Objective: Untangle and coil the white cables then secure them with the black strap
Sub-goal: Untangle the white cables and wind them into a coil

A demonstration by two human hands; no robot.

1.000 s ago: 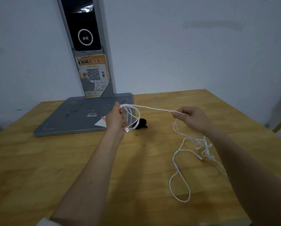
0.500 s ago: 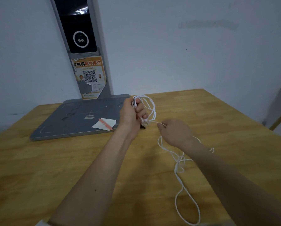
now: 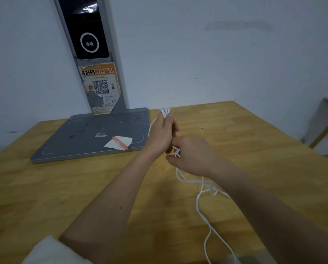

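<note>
Two hands meet above the table (image 3: 54, 197). Left hand (image 3: 162, 133) grips a bundle of white cables (image 3: 201, 204), loops poking out at its 12 o'clock. Right hand (image 3: 191, 156), touching it at 4 o'clock, pinches a strand; loose cable trails toward 5 o'clock across the wood. Black strap not visible.

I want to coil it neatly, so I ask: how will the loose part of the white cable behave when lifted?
The white cable is probably floppy: it lies in irregular curves on the wooden table. It looks thin, so likely light. Its crossing strands near the right hand may snag; the left hand already holds several loops.
</note>
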